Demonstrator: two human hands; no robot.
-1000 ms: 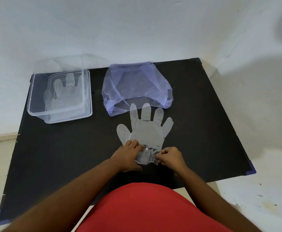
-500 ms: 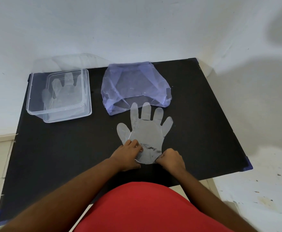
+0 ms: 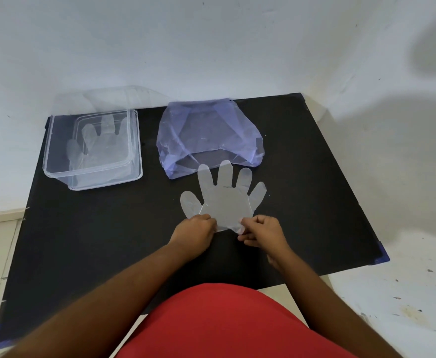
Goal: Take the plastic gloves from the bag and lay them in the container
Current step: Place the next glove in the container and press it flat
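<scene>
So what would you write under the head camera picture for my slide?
Both hands, left hand and right hand, pinch a clear glove's cuff on the black table.

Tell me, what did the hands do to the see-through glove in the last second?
The cuff of the glove was bunched up between the hands a second ago; now it lies smoother and flatter. The left hand and right hand still pinch its two cuff corners, a bit wider apart. The bag, the container and the glove inside it stayed as they were.
</scene>
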